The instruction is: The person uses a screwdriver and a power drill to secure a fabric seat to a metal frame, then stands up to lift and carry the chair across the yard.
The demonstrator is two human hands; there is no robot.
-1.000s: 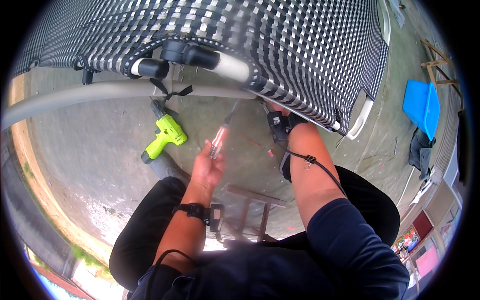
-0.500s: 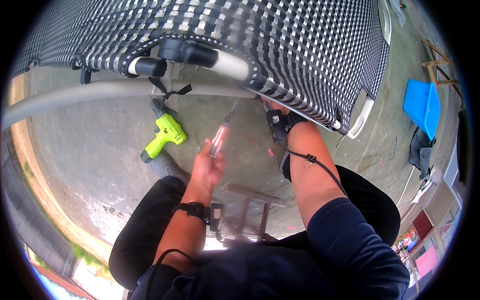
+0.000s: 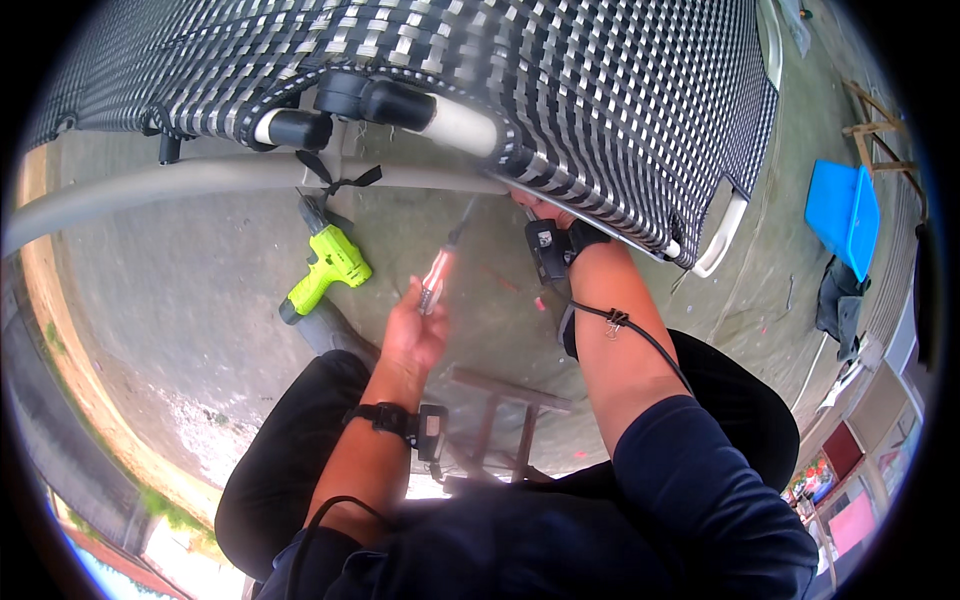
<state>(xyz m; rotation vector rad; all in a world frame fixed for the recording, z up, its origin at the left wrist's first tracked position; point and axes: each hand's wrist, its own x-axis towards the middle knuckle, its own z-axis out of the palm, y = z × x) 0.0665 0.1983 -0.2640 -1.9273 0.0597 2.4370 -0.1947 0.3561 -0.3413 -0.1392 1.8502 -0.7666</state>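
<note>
A screwdriver (image 3: 438, 272) with a clear reddish handle and a thin shaft points up and away from me, its handle gripped in my left hand (image 3: 417, 332). Its tip is near the pale metal frame tube (image 3: 240, 175). My right hand (image 3: 543, 208) reaches under the edge of the black and white woven seat (image 3: 610, 110). That edge covers most of its fingers, so I cannot make out what they grip or touch. A black strap (image 3: 340, 184) is tied around the frame tube, left of the screwdriver.
A lime-green cordless drill (image 3: 335, 265) lies on the left, by my leg. Black end caps (image 3: 395, 107) sit along the seat's front edge. Below my hands stands a low wooden stool (image 3: 505, 400). A blue plastic bin (image 3: 842, 215) is at the far right, beside dark cloth (image 3: 840, 305).
My right hand and forearm have shifted slightly left under the woven edge. The left hand and the screwdriver have stayed nearly in place.
</note>
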